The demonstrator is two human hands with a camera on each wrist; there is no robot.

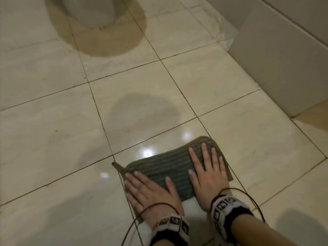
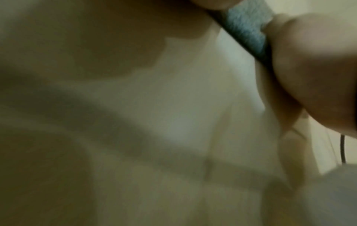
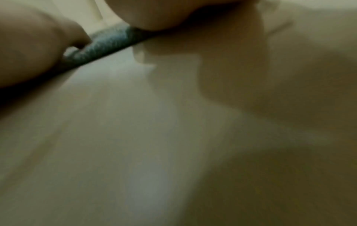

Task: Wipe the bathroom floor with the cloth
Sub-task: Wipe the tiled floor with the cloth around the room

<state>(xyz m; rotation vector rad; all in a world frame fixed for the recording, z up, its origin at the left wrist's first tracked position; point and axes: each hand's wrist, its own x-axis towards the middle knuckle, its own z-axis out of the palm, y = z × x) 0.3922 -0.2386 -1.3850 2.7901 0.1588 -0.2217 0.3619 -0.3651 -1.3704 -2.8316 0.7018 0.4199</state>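
Tiled floor (image 1: pixel 53 139); both hands' fingers spread flat on cloth (image 1: pixel 165 171); wrist views blurred.

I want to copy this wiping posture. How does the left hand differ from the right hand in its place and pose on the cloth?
The left hand lies on the cloth's near left edge, fingers pointing up-left toward the corner; the right hand lies farther forward on the right part, fingers pointing ahead. The left fingertips reach the cloth's edge; the right fingertips stop short of the far edge. Both press flat with spread fingers.

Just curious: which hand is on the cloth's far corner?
The right hand; its fingers reach the cloth's far corner, while the left hand presses the near left edge.
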